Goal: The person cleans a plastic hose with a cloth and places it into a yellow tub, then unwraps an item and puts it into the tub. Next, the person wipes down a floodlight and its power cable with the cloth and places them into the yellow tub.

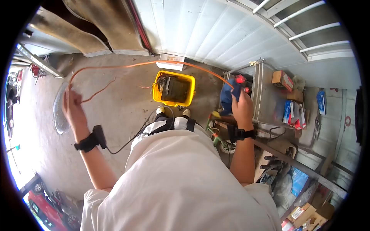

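An orange cable [154,62] arches between my raised hands. My left hand [74,107], blurred by motion, is closed around it at the left. From that hand a thinner-looking stretch loops back towards the yellow tub [154,94]. On the right, my right hand [243,108] grips a dark blue cloth [236,89] that is folded around the cable. The tub stands on the floor just beyond my shoes and holds a dark boxy object [175,89]. How the cable's far end meets the tub is unclear.
A white box [172,62] lies behind the tub by the wall. At right stand a metal cabinet [266,92] with small boxes [282,80] on it and a cluttered rack [304,173]. A thin dark lead [129,143] hangs from my left wrist strap.
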